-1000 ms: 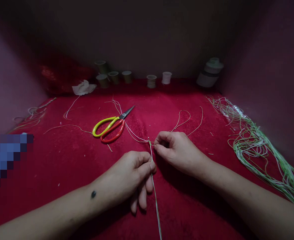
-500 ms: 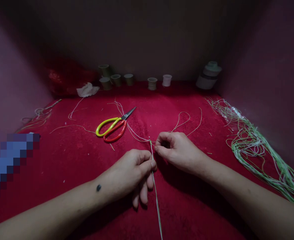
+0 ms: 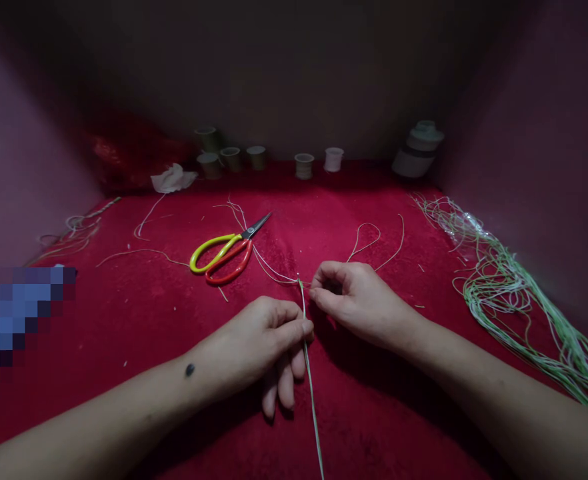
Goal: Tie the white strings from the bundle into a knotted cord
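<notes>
Pale green and white cords (image 3: 313, 393) run from the bottom edge of the view up to a small green knot (image 3: 301, 283), where a pin head shows. My left hand (image 3: 279, 340) pinches these cords between thumb and forefinger just below the knot, its other fingers hanging loose. To the right of the knot, my right hand (image 3: 354, 297) pinches a thin cord that leads out from it. Beyond that hand, a loop of thin cord (image 3: 369, 230) lies on the red cloth. Scissors (image 3: 229, 252) with one yellow and one red handle rest left of the knot, over some thread ends.
A tangled bundle of green and white cords (image 3: 529, 313) spreads along the right side. Several thread spools (image 3: 304, 167), a white bottle (image 3: 417, 153) and crumpled tissue (image 3: 173, 179) stand or lie at the back. A red plastic bag (image 3: 129, 157) sits back left. The red cloth (image 3: 139, 313) covers the surface.
Both hands keep nearly the same place and grip. My left wrist has shifted slightly to the left, and the view has moved a little.
</notes>
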Demonstrator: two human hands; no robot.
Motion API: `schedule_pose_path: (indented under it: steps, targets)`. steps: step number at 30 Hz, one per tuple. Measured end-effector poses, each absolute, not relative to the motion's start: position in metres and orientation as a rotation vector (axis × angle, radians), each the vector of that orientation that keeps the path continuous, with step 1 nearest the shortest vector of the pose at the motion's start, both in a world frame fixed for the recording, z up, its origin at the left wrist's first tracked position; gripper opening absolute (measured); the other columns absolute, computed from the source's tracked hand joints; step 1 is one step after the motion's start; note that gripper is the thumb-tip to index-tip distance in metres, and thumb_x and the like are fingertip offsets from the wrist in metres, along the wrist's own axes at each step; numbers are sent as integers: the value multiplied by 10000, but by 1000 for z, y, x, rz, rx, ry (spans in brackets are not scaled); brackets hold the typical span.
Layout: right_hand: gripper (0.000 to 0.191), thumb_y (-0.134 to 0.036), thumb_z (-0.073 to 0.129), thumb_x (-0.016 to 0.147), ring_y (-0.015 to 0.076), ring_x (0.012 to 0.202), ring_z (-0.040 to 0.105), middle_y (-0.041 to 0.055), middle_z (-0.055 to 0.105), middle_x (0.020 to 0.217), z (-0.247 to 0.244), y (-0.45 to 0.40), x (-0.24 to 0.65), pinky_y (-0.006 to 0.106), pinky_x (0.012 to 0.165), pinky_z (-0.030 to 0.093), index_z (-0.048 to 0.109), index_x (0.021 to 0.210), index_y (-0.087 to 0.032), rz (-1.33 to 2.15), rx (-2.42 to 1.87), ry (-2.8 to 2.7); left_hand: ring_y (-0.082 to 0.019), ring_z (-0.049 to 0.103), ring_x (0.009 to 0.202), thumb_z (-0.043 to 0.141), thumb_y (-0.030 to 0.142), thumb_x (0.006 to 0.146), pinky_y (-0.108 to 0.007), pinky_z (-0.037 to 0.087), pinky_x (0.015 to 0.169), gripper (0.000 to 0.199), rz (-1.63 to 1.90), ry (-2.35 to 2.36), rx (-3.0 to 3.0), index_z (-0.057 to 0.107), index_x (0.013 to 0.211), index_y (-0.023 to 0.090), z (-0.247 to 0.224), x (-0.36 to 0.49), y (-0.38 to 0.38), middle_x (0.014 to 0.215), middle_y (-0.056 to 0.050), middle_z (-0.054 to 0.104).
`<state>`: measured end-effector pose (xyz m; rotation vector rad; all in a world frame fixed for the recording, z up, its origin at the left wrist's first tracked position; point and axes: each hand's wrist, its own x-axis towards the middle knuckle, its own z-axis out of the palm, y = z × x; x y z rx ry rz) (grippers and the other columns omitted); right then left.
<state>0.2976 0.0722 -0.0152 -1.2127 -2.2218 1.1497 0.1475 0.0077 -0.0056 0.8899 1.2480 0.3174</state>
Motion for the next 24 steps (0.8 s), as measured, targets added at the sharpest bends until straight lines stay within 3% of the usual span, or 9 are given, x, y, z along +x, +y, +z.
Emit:
schedule_pose_path:
  steps: [5, 9, 14, 16, 20, 24]
  targets:
    - [94, -202, 498, 751, 58, 503, 448, 13, 558, 598, -16, 72, 298, 176, 475, 321, 527, 684, -143, 1269, -1236, -2153, -91, 513, 351, 461, 382, 814, -158, 361, 288, 219, 495, 1484, 1078, 434, 745, 176, 9, 142, 12, 549, 35, 542]
    - [75, -202, 502, 747, 38, 394, 401, 4, 564, 566, -10, 73, 297, 157, 374, 286, 508, 695, -148, 1594, -1315, -1976, -74, 494, 352, 463, 352, 823, -150, 365, 308, 182, 603, 1445, 1114, 481, 852, 173, 8, 145, 9, 569, 36, 540]
    - [69, -191, 505, 741, 18, 297, 324, -45, 501, 503, -1, 71, 300, 146, 280, 196, 462, 697, -161, 1909, -1278, -1584, -106, 543, 374, 475, 276, 836, -164, 406, 316, 423, 582, 1128, 915, 362, 1238, 213, 1, 144, 6, 622, 14, 595]
    - [86, -223, 528, 736, 23, 301, 351, -47, 503, 515, 0, 70, 302, 146, 269, 172, 469, 717, -164, 1996, -1227, -1491, -118, 563, 387, 466, 220, 835, -171, 424, 321, 484, 590, 924, 788, 309, 1293, 220, 0, 143, 7, 655, -8, 614]
    - [112, -248, 549, 730, 27, 348, 410, -31, 545, 611, -3, 71, 306, 144, 273, 166, 474, 739, -166, 2099, -1140, -1391, -97, 549, 376, 444, 167, 826, -162, 426, 320, 397, 605, 659, 575, 410, 1220, 198, -4, 147, 7, 710, -27, 615]
    - [129, -258, 560, 743, 16, 352, 392, -17, 592, 660, -6, 75, 308, 137, 281, 179, 474, 760, -164, 2188, -1129, -1343, -93, 553, 387, 459, 187, 819, -136, 393, 314, 160, 502, 656, 511, 564, 934, 152, -5, 151, 4, 639, -19, 594]
